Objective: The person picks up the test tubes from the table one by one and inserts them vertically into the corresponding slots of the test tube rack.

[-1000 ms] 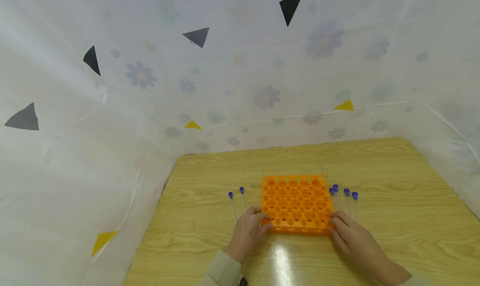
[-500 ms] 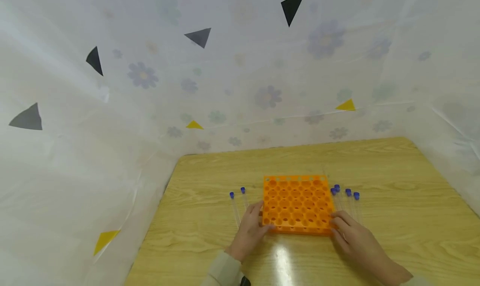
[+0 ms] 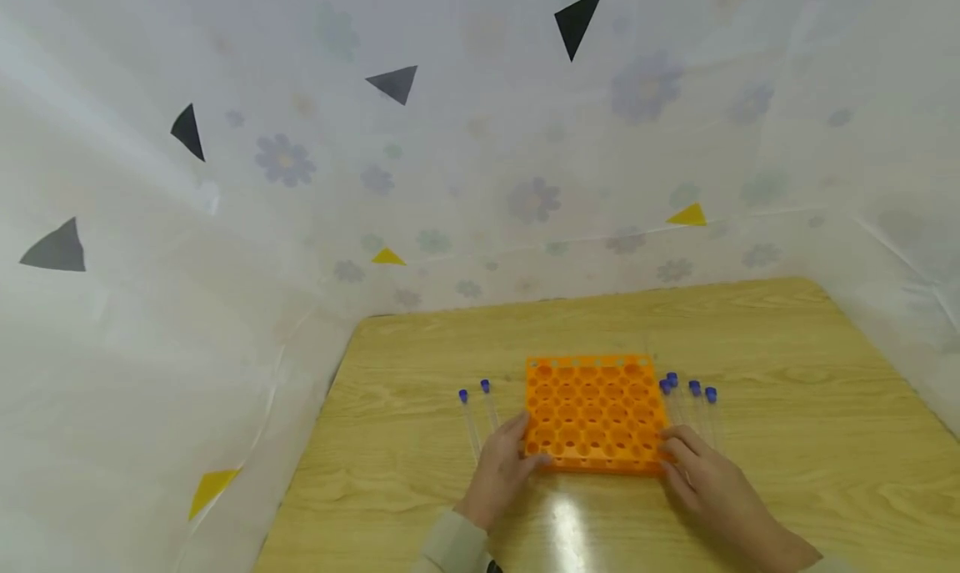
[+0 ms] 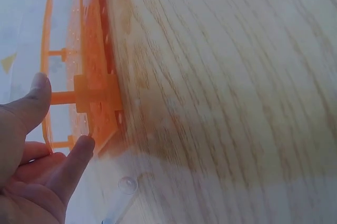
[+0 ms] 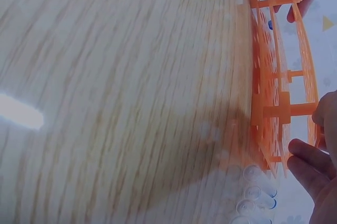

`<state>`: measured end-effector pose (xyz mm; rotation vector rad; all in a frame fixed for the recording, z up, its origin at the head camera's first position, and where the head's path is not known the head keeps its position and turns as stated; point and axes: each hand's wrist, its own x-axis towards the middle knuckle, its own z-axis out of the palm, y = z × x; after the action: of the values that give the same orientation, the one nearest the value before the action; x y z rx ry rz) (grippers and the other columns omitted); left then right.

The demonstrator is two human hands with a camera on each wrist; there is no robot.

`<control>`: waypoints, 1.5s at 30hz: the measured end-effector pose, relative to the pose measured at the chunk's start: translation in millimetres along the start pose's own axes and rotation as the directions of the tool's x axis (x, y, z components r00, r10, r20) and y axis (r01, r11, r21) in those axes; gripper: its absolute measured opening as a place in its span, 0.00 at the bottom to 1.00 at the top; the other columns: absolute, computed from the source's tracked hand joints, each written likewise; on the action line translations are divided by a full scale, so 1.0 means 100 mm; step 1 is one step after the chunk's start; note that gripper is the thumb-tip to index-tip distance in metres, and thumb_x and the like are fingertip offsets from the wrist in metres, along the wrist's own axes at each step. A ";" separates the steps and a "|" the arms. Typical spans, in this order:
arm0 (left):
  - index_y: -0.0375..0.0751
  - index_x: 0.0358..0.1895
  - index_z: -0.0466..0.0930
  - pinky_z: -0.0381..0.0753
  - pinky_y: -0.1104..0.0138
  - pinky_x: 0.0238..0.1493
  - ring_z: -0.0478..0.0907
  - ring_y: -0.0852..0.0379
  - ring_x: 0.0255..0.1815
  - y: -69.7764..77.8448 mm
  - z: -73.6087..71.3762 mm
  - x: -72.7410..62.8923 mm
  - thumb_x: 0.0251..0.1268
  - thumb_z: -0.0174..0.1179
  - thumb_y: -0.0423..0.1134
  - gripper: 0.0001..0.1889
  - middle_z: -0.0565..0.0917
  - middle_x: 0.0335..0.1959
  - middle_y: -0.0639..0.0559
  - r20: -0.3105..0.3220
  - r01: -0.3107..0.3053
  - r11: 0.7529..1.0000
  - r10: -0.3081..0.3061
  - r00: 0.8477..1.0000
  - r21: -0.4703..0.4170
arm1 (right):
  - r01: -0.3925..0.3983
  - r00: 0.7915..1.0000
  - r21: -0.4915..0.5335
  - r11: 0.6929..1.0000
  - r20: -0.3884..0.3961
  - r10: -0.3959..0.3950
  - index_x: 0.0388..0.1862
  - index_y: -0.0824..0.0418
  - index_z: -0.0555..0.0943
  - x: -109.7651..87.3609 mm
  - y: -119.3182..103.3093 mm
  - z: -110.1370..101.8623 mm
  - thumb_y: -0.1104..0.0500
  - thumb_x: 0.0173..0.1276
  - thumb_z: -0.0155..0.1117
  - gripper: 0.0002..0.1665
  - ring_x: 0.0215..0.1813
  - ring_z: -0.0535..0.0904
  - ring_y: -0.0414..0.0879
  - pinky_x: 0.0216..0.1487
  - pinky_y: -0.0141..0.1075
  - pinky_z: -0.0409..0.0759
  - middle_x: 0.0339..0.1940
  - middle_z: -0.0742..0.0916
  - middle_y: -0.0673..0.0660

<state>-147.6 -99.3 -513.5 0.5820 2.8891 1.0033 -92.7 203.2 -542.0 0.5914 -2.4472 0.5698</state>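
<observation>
An orange test tube rack (image 3: pixel 592 414) with rows of round holes stands on the wooden table. My left hand (image 3: pixel 498 469) holds its near left corner, thumb at the front and fingers along the side. At the near right corner, my right hand (image 3: pixel 708 481) grips the rack with thumb and fingers. Both wrist views show the rack's tiers from the end, with the left hand's thumb on the upper tier (image 4: pixel 46 50). Two blue-capped clear test tubes (image 3: pixel 470 423) lie left of the rack. Several more test tubes (image 3: pixel 695 388) lie to its right, partly hidden by my right hand.
The wooden table (image 3: pixel 420 348) has a rounded far right corner. Pale flower-patterned sheeting (image 3: pixel 450 181) hangs behind it and at both sides, with black, grey and yellow triangles on it. Light glares off the tabletop near the front.
My left fingers have shifted from over the rack's top to its left side, the thumb staying at the front corner. The right hand keeps its hold, and the rack shows hardly any movement.
</observation>
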 end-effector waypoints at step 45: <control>0.30 0.69 0.68 0.73 0.55 0.69 0.73 0.43 0.69 -0.01 -0.02 -0.02 0.59 0.69 0.45 0.37 0.73 0.69 0.36 -0.017 -0.020 1.000 0.020 1.000 -0.021 | -0.424 0.899 0.082 0.902 0.158 0.408 0.43 0.69 0.81 0.27 0.61 -0.67 0.66 0.73 0.57 0.08 0.42 0.82 0.62 0.34 0.45 0.85 0.42 0.85 0.67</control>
<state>-146.6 -101.2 -512.8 0.6054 2.8892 1.0457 -117.4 278.8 -491.5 0.1438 -2.7037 0.8701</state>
